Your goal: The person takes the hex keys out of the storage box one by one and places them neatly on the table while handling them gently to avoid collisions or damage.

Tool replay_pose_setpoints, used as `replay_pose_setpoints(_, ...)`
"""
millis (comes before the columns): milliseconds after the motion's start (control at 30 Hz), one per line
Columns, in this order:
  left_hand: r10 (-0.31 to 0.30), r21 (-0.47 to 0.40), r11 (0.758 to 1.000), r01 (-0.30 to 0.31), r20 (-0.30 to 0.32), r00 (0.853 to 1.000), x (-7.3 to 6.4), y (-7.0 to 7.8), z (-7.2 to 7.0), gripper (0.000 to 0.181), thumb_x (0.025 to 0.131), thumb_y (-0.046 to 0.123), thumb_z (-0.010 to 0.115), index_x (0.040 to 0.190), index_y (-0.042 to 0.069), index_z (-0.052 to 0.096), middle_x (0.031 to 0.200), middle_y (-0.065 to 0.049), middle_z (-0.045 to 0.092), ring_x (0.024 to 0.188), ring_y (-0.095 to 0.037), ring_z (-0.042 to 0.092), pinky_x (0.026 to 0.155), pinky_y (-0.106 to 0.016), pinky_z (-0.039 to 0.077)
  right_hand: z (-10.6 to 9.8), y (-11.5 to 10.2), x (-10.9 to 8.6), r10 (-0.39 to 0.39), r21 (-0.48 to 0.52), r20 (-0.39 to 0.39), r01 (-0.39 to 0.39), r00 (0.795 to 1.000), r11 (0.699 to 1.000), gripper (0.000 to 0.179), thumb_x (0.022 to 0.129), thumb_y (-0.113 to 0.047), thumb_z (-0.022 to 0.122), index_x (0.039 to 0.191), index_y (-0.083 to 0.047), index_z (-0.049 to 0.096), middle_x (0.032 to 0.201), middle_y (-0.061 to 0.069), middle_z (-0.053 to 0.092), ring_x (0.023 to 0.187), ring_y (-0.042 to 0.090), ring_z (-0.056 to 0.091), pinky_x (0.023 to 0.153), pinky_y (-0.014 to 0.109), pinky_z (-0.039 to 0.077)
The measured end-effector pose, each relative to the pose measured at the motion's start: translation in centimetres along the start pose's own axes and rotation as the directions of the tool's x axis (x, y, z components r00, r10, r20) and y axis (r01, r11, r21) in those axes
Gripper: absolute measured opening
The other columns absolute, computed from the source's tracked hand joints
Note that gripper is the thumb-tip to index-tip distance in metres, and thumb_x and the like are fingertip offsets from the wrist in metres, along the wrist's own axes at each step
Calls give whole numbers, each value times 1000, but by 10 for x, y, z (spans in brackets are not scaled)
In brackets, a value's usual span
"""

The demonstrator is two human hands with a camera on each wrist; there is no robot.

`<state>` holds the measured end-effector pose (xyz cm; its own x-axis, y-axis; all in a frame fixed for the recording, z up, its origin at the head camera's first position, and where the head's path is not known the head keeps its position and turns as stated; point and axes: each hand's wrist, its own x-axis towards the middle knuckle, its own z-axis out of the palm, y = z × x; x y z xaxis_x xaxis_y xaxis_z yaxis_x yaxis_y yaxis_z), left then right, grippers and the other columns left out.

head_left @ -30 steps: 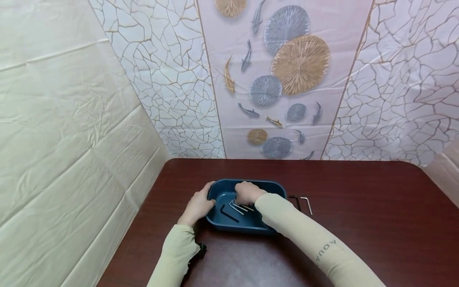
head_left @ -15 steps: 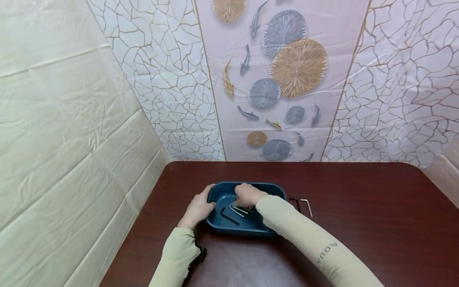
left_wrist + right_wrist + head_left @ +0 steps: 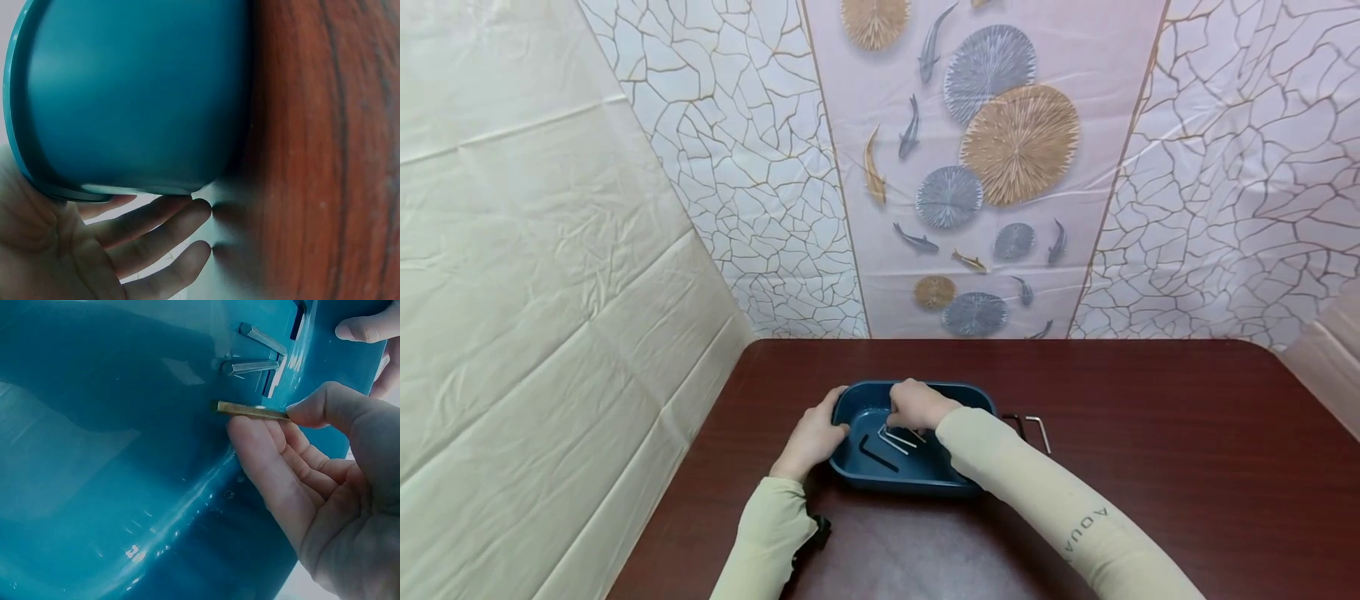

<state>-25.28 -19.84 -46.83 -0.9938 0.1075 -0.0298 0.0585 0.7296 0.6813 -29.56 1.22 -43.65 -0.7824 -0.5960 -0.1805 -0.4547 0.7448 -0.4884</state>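
Observation:
In the head view a blue rectangular tray (image 3: 902, 484) sits on the table. My left hand (image 3: 809, 435) grips its left end, thumb over the rim and fingers along the outer wall; the left wrist view shows those fingers (image 3: 156, 244) under the tray's side. Inside the tray, my right hand (image 3: 917, 405) pinches a brass-coloured hex key (image 3: 253, 411) between thumb and fingertips; part of it is hidden by the hand. Close by lie two silver hex keys (image 3: 897, 440) and a black hex key (image 3: 878, 455) on the tray floor.
Just right of the tray, a black hex key (image 3: 1017, 425) and a silver hex key (image 3: 1041, 435) lie on the dark red-brown table (image 3: 1150, 467). A patterned cloth (image 3: 955, 167) hangs behind the table, and a cream cloth wall (image 3: 550, 333) runs along the left.
The head view has tilted slightly upward. Within the tray, less of the brass-coloured hex key shows beside my right hand. My left hand keeps its grip on the tray.

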Motion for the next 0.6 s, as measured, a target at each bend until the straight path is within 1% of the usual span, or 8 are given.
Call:
replay_pose_setpoints(100, 6, -18, 1000, -5, 13, 1000, 0, -1, 0, 63, 93, 8, 60, 153, 17, 41, 133, -20, 61, 103, -30, 63, 83, -46, 52, 1, 0, 1, 23, -3, -3, -23, 1000, 1000, 49, 96, -14, 68, 50, -11, 51, 39, -3, 36, 39, 18, 51, 44, 25, 43)
replay_pose_setpoints(167, 9, -24, 1000, -8, 16, 1000, 0, -1, 0, 64, 93, 8, 60, 153, 16, 41, 133, -21, 61, 103, -29, 63, 82, -46, 52, 1, -1, 2, 37, -9, 1, -37, 999, 999, 48, 95, -14, 69, 51, -12, 50, 40, -3, 36, 39, 16, 51, 45, 25, 44)
replay_pose_setpoints(367, 6, -19, 1000, -6, 10, 1000, -1, 0, 0, 63, 93, 8, 60, 152, 17, 42, 132, -20, 62, 101, -29, 63, 82, -46, 52, 1, -1, 1, 29, -2, 5, -29, 1000, 1000, 47, 94, -13, 70, 51, -12, 51, 41, -2, 37, 48, 27, 62, 47, 27, 47)
replay_pose_setpoints(467, 9, -22, 1000, -9, 11, 1000, -1, 0, 0, 62, 93, 8, 60, 152, 17, 42, 132, -20, 62, 100, -29, 63, 82, -46, 53, 1, -1, 0, 26, 7, 1, -26, 1000, 1000, 35, 94, -12, 70, 61, -11, 59, 46, 0, 44, 52, 28, 64, 47, 27, 48)
replay_pose_setpoints(600, 14, -26, 1000, -13, 14, 1000, -2, -1, 1, 62, 94, 8, 59, 152, 17, 41, 133, -20, 62, 100, -29, 64, 81, -46, 53, -1, 1, 0, 34, 34, 8, -34, 999, 999, 9, 94, -11, 70, 86, -7, 71, 61, 3, 59, 52, 22, 64, 50, 27, 50)
